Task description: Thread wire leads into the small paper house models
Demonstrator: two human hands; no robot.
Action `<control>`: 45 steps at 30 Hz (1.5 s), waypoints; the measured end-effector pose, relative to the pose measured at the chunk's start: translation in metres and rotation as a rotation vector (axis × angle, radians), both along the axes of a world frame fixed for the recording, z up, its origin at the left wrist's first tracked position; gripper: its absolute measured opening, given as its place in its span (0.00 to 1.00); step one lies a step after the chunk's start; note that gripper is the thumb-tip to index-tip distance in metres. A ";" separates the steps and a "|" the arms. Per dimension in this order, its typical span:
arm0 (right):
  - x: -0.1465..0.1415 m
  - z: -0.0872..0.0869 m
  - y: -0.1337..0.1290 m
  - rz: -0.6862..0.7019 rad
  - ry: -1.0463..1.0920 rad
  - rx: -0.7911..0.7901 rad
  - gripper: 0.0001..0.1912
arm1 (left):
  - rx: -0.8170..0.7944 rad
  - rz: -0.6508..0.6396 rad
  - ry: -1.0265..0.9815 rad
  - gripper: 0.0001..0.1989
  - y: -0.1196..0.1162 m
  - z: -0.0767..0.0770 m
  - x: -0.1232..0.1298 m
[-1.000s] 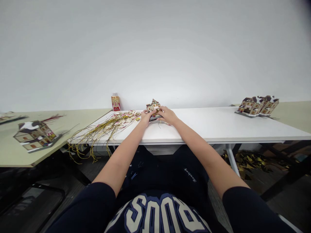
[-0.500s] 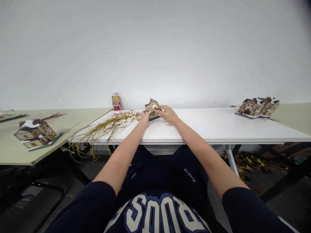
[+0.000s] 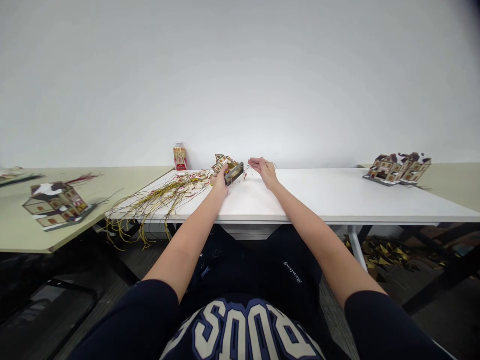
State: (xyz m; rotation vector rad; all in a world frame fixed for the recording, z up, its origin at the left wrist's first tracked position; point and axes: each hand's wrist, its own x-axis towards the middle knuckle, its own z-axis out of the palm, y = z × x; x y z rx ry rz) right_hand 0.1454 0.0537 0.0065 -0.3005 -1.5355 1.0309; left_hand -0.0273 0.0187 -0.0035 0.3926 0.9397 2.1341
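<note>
Model house [image 3: 227,167], small, paper-built, tipped over toward the left with its grey base facing right; held in the closed fingers of the left hand [image 3: 220,181], just above the white table [image 3: 337,195] near its far edge. Right hand [image 3: 264,169]: open, fingers loosely spread, holding nothing, just beside the house but apart from it. Tangle of yellow strips and cut scraps [image 3: 157,200]: spread over the table's left end, trailing off its near-left corner, touching the left wrist. Bottle, red label [image 3: 179,157]: upright at the far-left corner. Finished houses, pair [image 3: 399,167]: far-right edge. Single finished house [image 3: 56,202]: adjoining beige table [image 3: 22,235], left.
</note>
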 end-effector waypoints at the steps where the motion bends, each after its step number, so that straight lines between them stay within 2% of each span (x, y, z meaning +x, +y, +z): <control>1: 0.000 0.002 0.000 0.054 0.039 -0.094 0.34 | 0.012 -0.002 -0.006 0.25 0.000 0.000 0.000; 3: 0.003 0.006 0.000 0.133 0.094 -0.212 0.32 | 0.028 -0.012 -0.004 0.24 -0.001 0.000 0.000; 6: 0.006 0.009 -0.003 0.185 0.084 -0.298 0.28 | 0.032 -0.021 0.011 0.24 -0.005 0.001 0.003; 9: 0.007 0.007 -0.007 0.202 -0.063 -0.409 0.22 | 0.045 -0.054 0.028 0.23 -0.008 0.004 0.005; 12: 0.006 0.002 -0.008 0.202 -0.218 -0.544 0.12 | 0.082 -0.108 0.050 0.21 -0.011 0.006 0.006; 15: 0.005 -0.004 -0.006 0.207 -0.321 -0.606 0.07 | 0.121 -0.163 0.092 0.19 -0.012 0.007 0.007; 19: 0.006 -0.008 -0.003 0.231 -0.392 -0.567 0.06 | 0.171 -0.274 0.148 0.19 -0.014 0.007 0.010; 22: 0.006 -0.006 -0.004 0.187 -0.424 -0.552 0.05 | 0.185 -0.271 0.148 0.21 -0.012 0.006 0.010; 24: 0.007 -0.003 -0.005 0.142 -0.401 -0.560 0.07 | 0.181 -0.208 0.140 0.23 -0.009 0.005 0.008; 27: 0.009 0.002 -0.005 0.108 -0.301 -0.576 0.09 | 0.130 -0.031 0.152 0.27 -0.004 0.003 0.003; 30: 0.010 0.005 -0.003 0.110 -0.180 -0.561 0.11 | 0.048 0.149 0.214 0.30 -0.002 0.001 0.001; 32: 0.009 0.005 -0.002 0.134 -0.152 -0.529 0.12 | 0.024 0.199 0.289 0.31 -0.003 0.000 0.002; 34: 0.008 0.004 -0.002 0.152 -0.173 -0.492 0.14 | 0.040 0.192 0.376 0.32 -0.005 -0.001 0.005; 38: 0.005 0.002 -0.005 0.124 -0.264 -0.416 0.17 | 0.093 0.097 0.493 0.34 -0.009 -0.003 0.013; 45: 0.003 -0.001 -0.005 0.007 -0.336 -0.287 0.19 | 0.089 0.003 0.411 0.34 -0.013 -0.001 0.017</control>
